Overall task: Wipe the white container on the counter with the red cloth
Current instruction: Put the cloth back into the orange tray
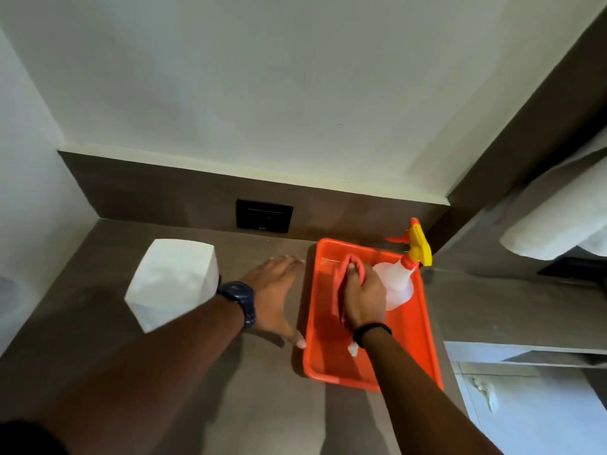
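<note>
The white container [172,282], a square-sided box, stands on the brown counter [230,389] at the left. A red cloth [345,277] lies in the orange tray [417,343] to the right. My right hand [364,297] is inside the tray, fingers closed on the cloth. Just left of the tray's edge, my left hand [276,290] rests flat on the counter with its fingers spread and nothing in it. A dark watch is on the left wrist, which sits close to the container's right side.
A clear spray bottle [397,280] with a yellow and orange trigger head lies in the tray behind my right hand. A black wall socket [264,215] sits in the backsplash. White rolled towels [555,218] hang at the right. The counter ends at the right, by a lower white surface [532,408].
</note>
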`<state>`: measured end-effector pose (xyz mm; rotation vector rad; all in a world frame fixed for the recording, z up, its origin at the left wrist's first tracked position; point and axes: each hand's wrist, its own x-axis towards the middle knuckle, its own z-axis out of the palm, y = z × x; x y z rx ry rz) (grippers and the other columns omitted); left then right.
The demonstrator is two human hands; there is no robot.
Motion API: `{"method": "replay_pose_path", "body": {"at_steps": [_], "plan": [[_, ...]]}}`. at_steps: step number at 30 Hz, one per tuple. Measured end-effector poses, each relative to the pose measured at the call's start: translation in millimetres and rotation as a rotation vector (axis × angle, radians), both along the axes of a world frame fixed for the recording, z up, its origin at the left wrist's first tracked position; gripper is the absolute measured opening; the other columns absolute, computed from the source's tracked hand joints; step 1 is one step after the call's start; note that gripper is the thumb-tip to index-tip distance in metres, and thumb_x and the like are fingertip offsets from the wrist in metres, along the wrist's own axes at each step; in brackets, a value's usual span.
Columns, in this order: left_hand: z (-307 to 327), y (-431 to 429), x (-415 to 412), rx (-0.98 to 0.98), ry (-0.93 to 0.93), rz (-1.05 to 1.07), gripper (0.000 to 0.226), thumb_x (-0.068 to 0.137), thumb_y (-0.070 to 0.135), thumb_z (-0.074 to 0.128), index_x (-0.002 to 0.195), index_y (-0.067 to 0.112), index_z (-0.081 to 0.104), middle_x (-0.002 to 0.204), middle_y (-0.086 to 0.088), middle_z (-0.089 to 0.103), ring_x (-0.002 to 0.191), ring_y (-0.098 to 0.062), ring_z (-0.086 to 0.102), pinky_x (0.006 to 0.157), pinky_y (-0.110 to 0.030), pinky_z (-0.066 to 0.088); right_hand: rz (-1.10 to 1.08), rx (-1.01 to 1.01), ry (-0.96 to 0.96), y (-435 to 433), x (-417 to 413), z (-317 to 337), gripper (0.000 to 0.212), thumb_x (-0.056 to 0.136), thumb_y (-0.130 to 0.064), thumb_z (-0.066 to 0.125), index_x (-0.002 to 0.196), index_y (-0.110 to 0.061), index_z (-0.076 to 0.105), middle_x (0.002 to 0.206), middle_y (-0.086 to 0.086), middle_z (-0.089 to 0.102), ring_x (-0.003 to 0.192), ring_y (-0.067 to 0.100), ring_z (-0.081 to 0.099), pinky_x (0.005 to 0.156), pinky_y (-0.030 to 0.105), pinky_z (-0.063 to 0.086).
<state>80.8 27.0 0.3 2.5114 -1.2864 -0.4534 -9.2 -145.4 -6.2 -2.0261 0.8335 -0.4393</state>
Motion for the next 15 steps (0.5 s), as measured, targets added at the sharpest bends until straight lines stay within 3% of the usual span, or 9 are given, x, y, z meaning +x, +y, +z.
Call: {"method": "replay_pose_path", "body": {"at_steps": [3, 5, 10, 15], "plan": [[-23, -29, -17, 0.043, 0.019, -0.059, 0.145, 0.034, 0.087, 0.065, 0.145, 0.021, 0.0, 0.157, -0.01, 0.008, 0.142, -0.027, 0.009, 0.117, -0.042, 0.011, 0.192, -0.344, 0.378, -10, -15, -32, 0.033, 0.095, -0.036, 0.042, 0.116, -0.016, 0.057, 0.121, 0.017, 0.062, 0.116, 0.039, 0.053, 0.095, 0.05, 0.043], [-37, -40, -23, 0.108, 0.034, -0.082, 0.15, 0.035, 0.086, 0.066, 0.145, 0.017, -0.008, 0.158, -0.009, -0.003, 0.143, -0.025, 0.0, 0.112, -0.036, 0.001, 0.282, -0.438, 0.534, -10, -24, -51, 0.037, 0.093, -0.043, 0.038, 0.119, -0.022, 0.053, 0.127, 0.012, 0.058, 0.121, 0.035, 0.048, 0.098, 0.052, 0.038], [-52, -49, -24, 0.159, 0.04, -0.125, 0.152, 0.038, 0.086, 0.065, 0.143, 0.015, -0.018, 0.156, -0.007, -0.02, 0.142, -0.021, -0.014, 0.108, -0.032, -0.008, 0.423, -0.478, 0.581, -7, -32, -88, 0.06, 0.09, -0.057, 0.031, 0.143, -0.03, 0.033, 0.16, 0.006, 0.032, 0.152, 0.028, 0.017, 0.12, 0.058, 0.006], [-56, -49, -22, 0.173, 0.011, -0.129, 0.153, 0.033, 0.092, 0.057, 0.143, 0.018, -0.02, 0.156, -0.006, -0.021, 0.141, -0.02, -0.016, 0.107, -0.032, -0.01, 0.435, -0.468, 0.576, -7, -27, -92, 0.07, 0.088, -0.062, 0.027, 0.151, -0.031, 0.022, 0.166, 0.006, 0.018, 0.155, 0.026, 0.003, 0.122, 0.054, -0.004]]}}
